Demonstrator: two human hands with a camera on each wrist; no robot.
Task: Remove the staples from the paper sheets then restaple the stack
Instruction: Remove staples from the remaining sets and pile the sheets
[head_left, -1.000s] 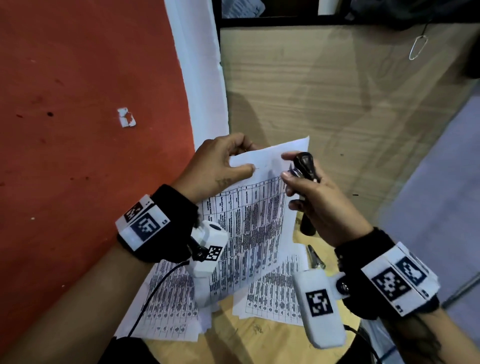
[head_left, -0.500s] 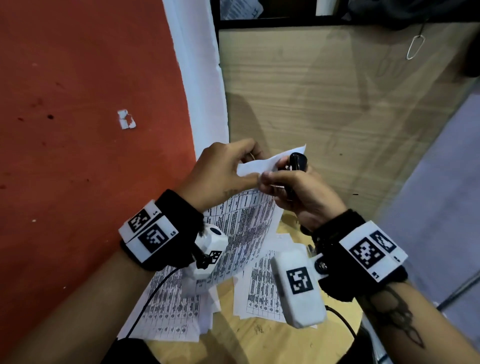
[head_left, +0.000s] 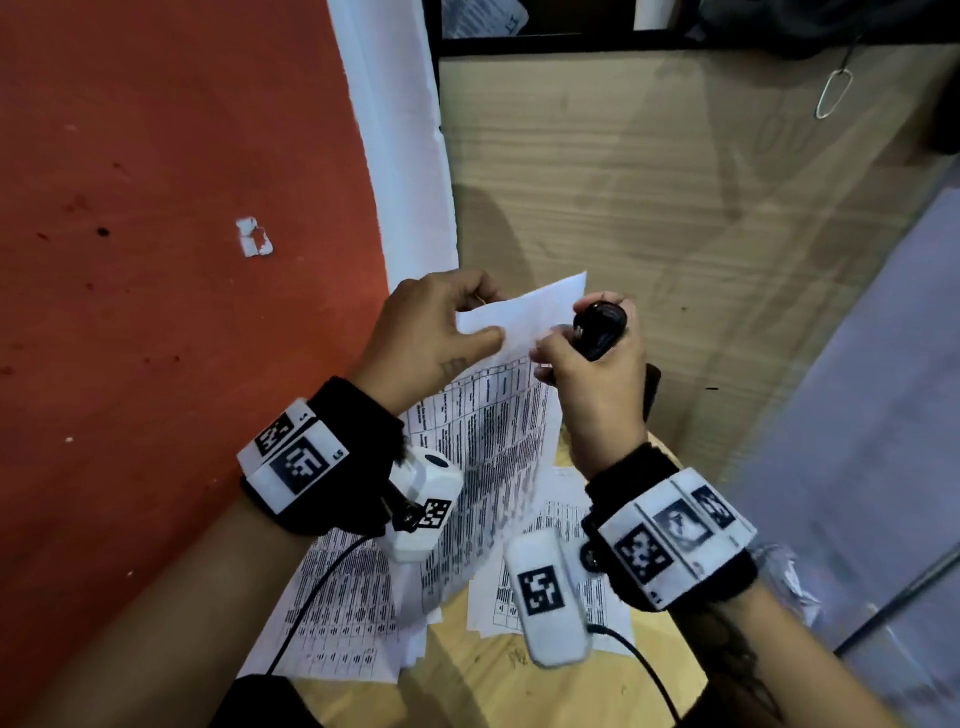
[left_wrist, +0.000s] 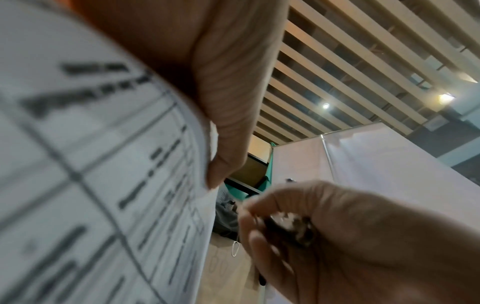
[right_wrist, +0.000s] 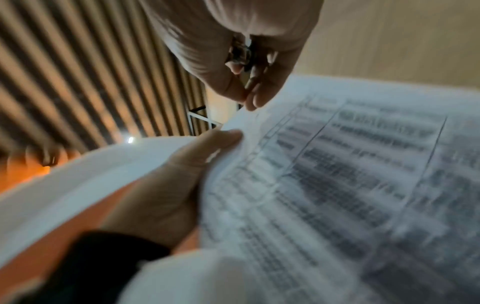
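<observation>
Above wooden table (head_left: 483, 691): left hand (head_left: 426, 338) pinching printed sheets (head_left: 498, 415), right hand (head_left: 592, 379) fingers curled round black stapler (head_left: 597, 325).

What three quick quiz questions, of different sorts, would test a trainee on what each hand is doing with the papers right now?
1. True or false: the left hand pinches the top edge of the lifted printed sheet.
2. The right hand holds: A) a pen, B) a black staple tool, C) nothing.
3. Fill in: more printed sheets lie on the wooden ____ below the hands.

Key: 1 true. 2 B. 3 table.
</observation>
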